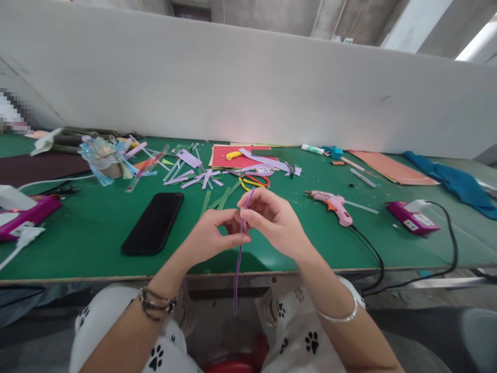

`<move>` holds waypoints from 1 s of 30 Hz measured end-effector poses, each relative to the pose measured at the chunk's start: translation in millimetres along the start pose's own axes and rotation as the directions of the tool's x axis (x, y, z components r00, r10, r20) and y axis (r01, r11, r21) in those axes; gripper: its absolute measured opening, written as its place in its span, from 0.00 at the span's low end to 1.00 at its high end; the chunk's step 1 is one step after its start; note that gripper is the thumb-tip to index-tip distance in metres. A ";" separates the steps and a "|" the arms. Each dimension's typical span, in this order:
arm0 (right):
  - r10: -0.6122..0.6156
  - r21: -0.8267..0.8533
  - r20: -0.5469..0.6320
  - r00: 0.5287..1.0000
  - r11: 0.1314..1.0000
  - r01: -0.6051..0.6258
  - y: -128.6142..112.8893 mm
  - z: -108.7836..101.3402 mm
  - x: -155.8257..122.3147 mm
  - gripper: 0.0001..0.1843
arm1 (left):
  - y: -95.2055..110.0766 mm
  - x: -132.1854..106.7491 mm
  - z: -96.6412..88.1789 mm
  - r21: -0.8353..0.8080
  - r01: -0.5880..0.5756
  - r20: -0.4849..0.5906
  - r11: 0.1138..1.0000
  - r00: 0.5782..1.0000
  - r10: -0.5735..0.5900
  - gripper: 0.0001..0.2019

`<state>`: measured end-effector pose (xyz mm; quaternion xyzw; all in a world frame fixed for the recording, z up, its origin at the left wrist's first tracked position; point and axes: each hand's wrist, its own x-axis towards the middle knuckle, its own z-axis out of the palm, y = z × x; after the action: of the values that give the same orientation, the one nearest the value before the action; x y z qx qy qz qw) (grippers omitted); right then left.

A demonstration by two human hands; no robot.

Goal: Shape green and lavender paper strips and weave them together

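A thin purple strip [238, 264], seen nearly edge-on, runs upright between my hands, and its lower end hangs below the table's front edge. My left hand [215, 233] pinches it from the left, thumb and fingers closed about its middle. My right hand [274, 220] grips the same strip higher up, between thumb and curled fingers, with the tip showing above. Both hands are over the near part of the green table. Behind them lie scissors [254, 182] with yellow and red handles and several green paper strips [222, 199].
A black phone [153, 224] lies left of my hands. To the right are a pink glue gun [334, 204] with its cord and a purple power strip [413, 217]. Lilac paper strips [205, 177], red paper [248, 155] and a yellow-handled cutter [234, 155] lie further back, before a white partition [240, 83].
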<state>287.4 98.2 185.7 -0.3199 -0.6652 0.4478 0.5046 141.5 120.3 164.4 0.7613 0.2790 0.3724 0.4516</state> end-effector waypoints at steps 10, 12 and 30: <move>0.006 -0.217 -0.075 0.997 0.976 -0.022 -3.0 -0.7 -1.4 0.09 | -0.4 2.0 -0.8 0.066 0.007 -0.028 0.998 1.000 -0.005 0.06; -0.018 -0.308 -0.152 0.988 0.951 -0.030 -2.0 -1.2 -0.9 0.10 | -0.4 2.0 -0.9 0.154 0.017 -0.039 0.988 0.999 -0.011 0.06; 0.016 -0.550 0.081 0.997 0.835 0.031 -1.0 0.0 -1.4 0.15 | -0.4 -1.5 4.4 0.461 -0.146 -0.283 0.875 0.910 0.301 0.09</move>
<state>287.9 96.6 186.1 -0.4303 -0.7872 0.2485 0.3653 144.2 117.3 162.3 0.7916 0.3377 0.4802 0.1694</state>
